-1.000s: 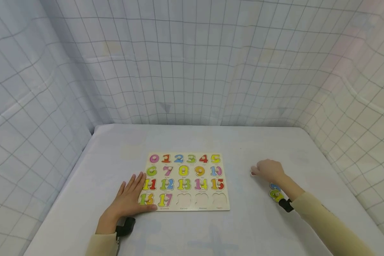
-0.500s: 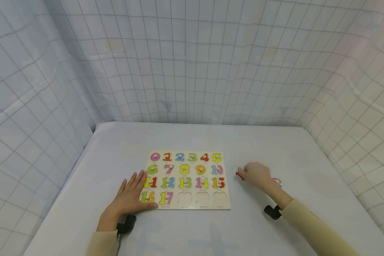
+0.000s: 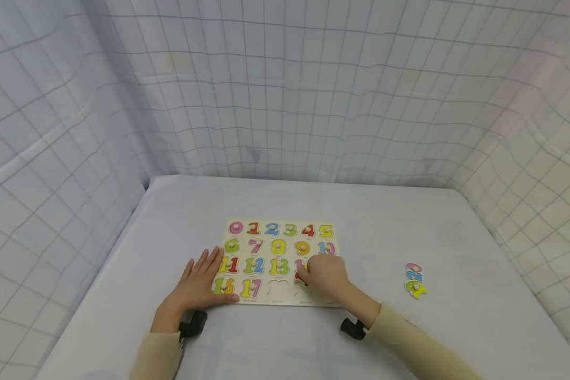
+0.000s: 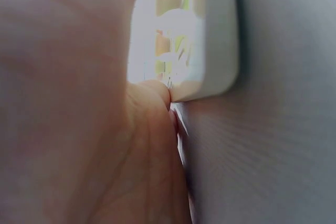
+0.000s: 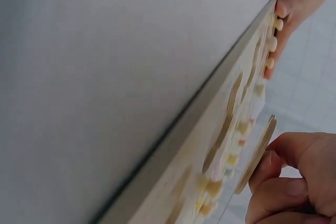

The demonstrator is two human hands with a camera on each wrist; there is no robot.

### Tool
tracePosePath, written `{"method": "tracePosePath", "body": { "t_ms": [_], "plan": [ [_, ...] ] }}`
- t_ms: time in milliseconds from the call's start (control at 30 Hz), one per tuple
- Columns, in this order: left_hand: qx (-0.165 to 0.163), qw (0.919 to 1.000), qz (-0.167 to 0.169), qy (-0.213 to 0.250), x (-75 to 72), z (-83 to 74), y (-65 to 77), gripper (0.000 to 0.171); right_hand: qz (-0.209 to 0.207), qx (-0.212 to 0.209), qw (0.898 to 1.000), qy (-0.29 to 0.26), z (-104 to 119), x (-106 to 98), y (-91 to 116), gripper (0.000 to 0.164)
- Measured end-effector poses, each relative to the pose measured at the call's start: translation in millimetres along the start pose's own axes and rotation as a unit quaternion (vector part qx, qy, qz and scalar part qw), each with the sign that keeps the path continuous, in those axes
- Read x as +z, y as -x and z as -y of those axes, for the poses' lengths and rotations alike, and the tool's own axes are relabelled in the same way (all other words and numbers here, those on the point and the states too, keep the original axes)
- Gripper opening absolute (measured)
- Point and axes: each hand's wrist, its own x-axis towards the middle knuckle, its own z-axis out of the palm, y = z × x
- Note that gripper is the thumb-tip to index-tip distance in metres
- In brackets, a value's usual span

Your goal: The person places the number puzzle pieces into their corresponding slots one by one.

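A wooden number puzzle board lies on the table, its pegged numbers 0 to 17 filling the upper rows and the start of the bottom row. My left hand rests flat over the board's left edge, fingers spread and thumb along the lower corner. Over the board's lower right part, my right hand pinches a number puzzle piece with red on its face. The right wrist view shows that piece tilted and raised above the board. This hand covers 15 and much of the recesses at the bottom right.
To the right on the white cloth lie two loose puzzle pieces, a pink-and-blue one and a green-and-yellow one. An unfilled recess shows in the bottom row. Checked curtains stand around the table.
My right hand has carried the red puzzle piece leftward from the table's right side to over the board, uncovering the two loose pieces. My left hand stays on the board's edge.
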Motion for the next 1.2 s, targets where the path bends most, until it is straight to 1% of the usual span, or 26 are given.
{"method": "tracePosePath", "body": {
  "t_ms": [167, 300, 533, 667, 800, 933, 1000, 1067, 1200],
  "plan": [
    [-0.002, 0.9999, 0.005, -0.008, 1.6, 0.1, -2.0, 0.122, 0.006, -0.035, 0.999, 0.035, 28.3, 11.7, -3.5, 0.053],
    [-0.002, 0.9999, 0.006, -0.010, 1.7, -0.4, -3.7, 0.122, 0.003, -0.046, 0.997, 0.053, 41.8, 18.0, -8.5, 0.054],
    [-0.006, 0.9998, 0.006, -0.015, 0.4, 0.5, -5.1, 0.122, -0.003, -0.043, 0.996, 0.084, 51.7, 21.4, -16.0, 0.051],
    [-0.006, 0.9999, 0.004, -0.016, -0.7, 0.8, -4.4, 0.123, 0.023, -0.041, 0.994, 0.095, 52.1, 19.8, -15.7, 0.053],
    [-0.006, 0.9999, 0.006, -0.013, -1.4, 0.7, -3.8, 0.122, 0.085, -0.061, 0.992, 0.063, 49.3, 13.0, -14.3, 0.056],
    [-0.008, 0.9998, 0.005, -0.015, -2.0, 1.2, -3.3, 0.122, 0.147, -0.096, 0.984, 0.029, 44.0, 4.9, -16.0, 0.048],
    [-0.009, 0.9998, 0.004, -0.017, -1.8, 1.4, -2.8, 0.122, 0.156, -0.116, 0.981, 0.026, 41.5, 2.3, -17.3, 0.044],
    [-0.008, 0.9998, 0.006, -0.017, -1.3, 1.5, -2.1, 0.123, 0.153, -0.128, 0.980, 0.021, 39.9, 2.0, -18.6, 0.042],
    [-0.006, 0.9999, 0.008, -0.013, -0.8, 1.6, -1.4, 0.122, 0.137, -0.129, 0.982, -0.014, 39.3, 8.5, -17.1, 0.047]
  ]
}}
